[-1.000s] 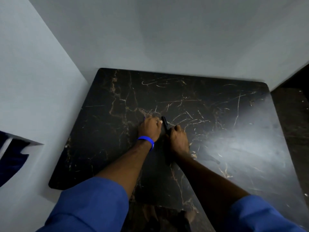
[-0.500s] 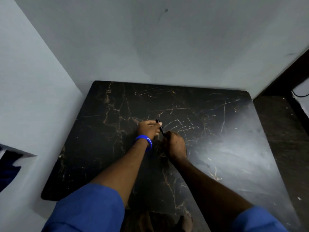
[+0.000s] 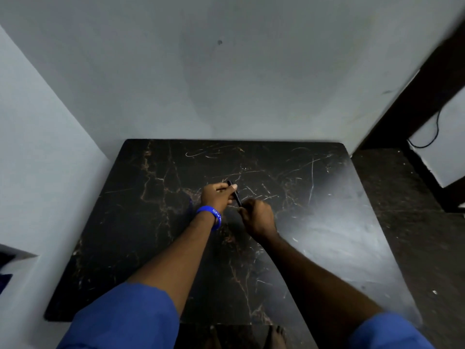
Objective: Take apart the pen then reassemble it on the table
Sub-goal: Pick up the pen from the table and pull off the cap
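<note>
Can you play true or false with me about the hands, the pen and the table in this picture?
1. Both hands hold the slim black pen. True: left hand and right hand each grip an end.
2. The blue rubber wristband is on the right wrist. False: it is on the left wrist.
3. The black marble-patterned table is pushed into a wall corner. True.
4. The pen lies alone on the table. False: it is held between the hands.

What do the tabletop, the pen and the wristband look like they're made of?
Tabletop: dark marble or a marble-look laminate, glossy; brown veining, light scratches and glare show. Pen: probably black plastic, smooth, too small to be sure. Wristband: blue silicone or rubber by its look, matte, with white lettering.
</note>
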